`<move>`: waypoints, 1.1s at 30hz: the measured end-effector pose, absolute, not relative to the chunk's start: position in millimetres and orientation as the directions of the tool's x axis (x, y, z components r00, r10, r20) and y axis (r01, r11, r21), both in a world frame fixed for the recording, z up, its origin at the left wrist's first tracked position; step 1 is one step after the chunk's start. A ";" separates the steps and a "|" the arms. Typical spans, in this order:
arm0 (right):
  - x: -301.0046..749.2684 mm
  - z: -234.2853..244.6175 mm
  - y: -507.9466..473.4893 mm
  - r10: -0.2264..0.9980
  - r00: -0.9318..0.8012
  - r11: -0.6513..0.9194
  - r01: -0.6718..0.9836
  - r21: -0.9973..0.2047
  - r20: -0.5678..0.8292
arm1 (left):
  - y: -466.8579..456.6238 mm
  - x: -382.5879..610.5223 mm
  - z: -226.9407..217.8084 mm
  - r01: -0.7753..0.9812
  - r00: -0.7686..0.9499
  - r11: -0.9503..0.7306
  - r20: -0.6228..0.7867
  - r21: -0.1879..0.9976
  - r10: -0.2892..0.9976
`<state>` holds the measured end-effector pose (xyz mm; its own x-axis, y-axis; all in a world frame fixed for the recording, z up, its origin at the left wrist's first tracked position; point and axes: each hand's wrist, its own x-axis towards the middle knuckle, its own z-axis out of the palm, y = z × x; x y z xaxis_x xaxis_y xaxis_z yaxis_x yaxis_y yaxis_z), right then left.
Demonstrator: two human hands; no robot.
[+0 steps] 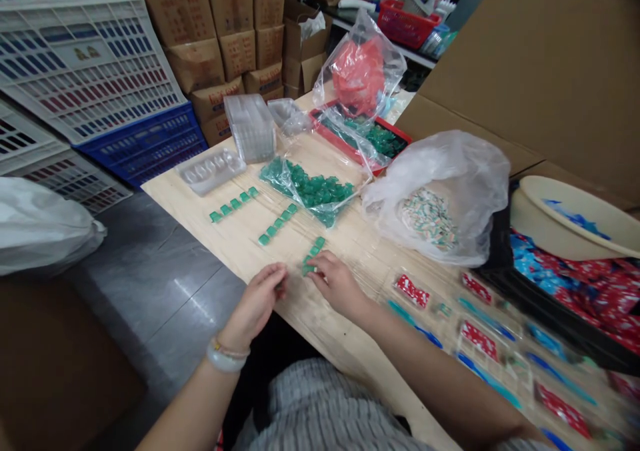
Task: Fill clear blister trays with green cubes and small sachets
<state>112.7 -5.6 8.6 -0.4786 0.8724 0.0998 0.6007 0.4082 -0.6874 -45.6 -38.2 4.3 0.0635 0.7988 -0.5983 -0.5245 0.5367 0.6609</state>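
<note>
My right hand (336, 279) rests on the wooden table (240, 234) with its fingertips pinched on small green packets (314, 250) at the near end of a short row. My left hand (257, 301) lies beside it at the table's front edge, fingers curled towards the same spot; what they hold is hidden. Two more rows of green packets (233, 204) (278, 223) lie further up the table. Behind them an opened clear bag of green packets (315, 191) spills on the table.
A clear blister tray (210, 168) and a stack of such trays (250, 128) stand at the far left corner. A clear bag of striped sweets (435, 201), a red tray (373, 141), filled packs (480, 338) and a beige basin (570, 221) lie to the right. Crates and cardboard boxes stand behind.
</note>
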 end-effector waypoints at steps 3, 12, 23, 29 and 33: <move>104.5 -0.7 -1.9 0.830 -0.557 0.487 0.748 -0.450 -0.028 | -39.5 -50.9 -2.8 -0.517 -0.043 0.459 -0.557 0.723 0.829; 85.9 -11.1 -14.1 0.879 -0.451 0.445 0.892 -0.072 -0.155 | -43.7 -46.8 -21.4 -0.387 -0.021 0.423 -0.466 0.820 0.884; 95.4 -5.7 -5.5 0.849 -0.477 0.428 0.873 -0.233 -0.229 | -45.1 -44.9 -23.2 -0.403 -0.045 0.431 -0.488 0.807 0.872; 101.1 18.6 -17.6 0.918 -0.396 0.366 0.840 -0.401 0.010 | -50.0 -46.2 -8.3 -0.507 -0.042 0.396 -0.481 0.766 0.876; 96.8 29.6 -30.7 0.912 -0.393 0.348 0.578 -0.738 0.122 | -48.8 -41.7 1.8 -0.632 0.072 0.419 -0.489 0.652 0.870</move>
